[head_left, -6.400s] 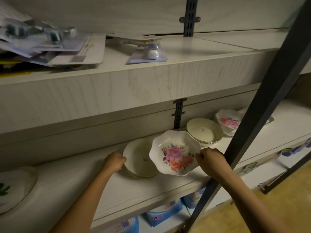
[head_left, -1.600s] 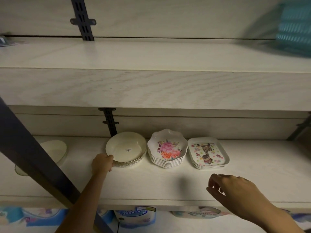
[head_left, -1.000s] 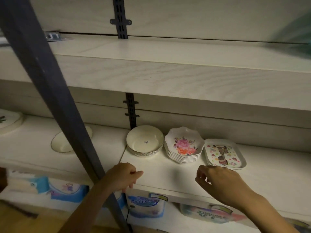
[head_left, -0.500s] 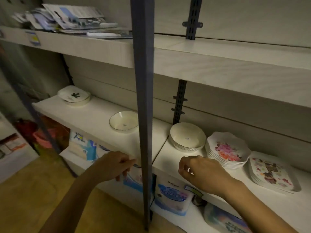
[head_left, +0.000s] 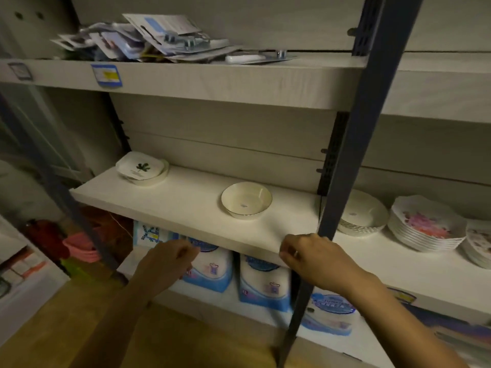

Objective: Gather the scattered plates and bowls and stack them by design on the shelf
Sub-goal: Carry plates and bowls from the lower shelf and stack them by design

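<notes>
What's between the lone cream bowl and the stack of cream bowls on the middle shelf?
Head view: the shelf looks bare between the lone bowl and the bowl stack. Only the dark upright post crosses in front, hiding a strip of it.

The right grip [head_left: 316, 258], holding a flowered bowl at the earliest moment, is now hanging empty, fingers loosely curled, at the shelf's [head_left: 186, 205] front edge. That bowl is now lying on the flowered stack [head_left: 426, 224] toward the shelf's right end. The left grip [head_left: 166, 264], earlier touching the rim of the cream bowl stack [head_left: 364, 215], is hovering empty below the front edge. The view is swinging left, bringing a lone cream bowl [head_left: 246, 200] and a leaf plate [head_left: 140, 166] at the left back corner into sight.
</notes>
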### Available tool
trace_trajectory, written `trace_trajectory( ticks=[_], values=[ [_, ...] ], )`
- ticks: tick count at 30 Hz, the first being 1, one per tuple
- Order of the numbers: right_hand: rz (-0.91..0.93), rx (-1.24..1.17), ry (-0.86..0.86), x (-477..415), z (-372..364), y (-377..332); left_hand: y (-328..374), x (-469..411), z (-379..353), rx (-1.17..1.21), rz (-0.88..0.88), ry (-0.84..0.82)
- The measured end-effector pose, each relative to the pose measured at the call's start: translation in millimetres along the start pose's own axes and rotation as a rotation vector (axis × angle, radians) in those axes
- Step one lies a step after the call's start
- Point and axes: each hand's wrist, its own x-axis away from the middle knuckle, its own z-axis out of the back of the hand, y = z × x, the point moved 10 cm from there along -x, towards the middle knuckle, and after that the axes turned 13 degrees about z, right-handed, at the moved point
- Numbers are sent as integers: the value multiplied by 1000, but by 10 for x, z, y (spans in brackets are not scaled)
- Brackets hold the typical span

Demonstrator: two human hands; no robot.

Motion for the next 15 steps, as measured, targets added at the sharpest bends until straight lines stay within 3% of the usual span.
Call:
trace_trajectory(
  ticks=[9,15],
  values=[
    [-177,80,-20,-702,-194,40,-510,-653,400,34,16,-6],
    [-422,-76,104,-1199,-464,594,-669,-1336,472,78,17,-109]
  ],
)
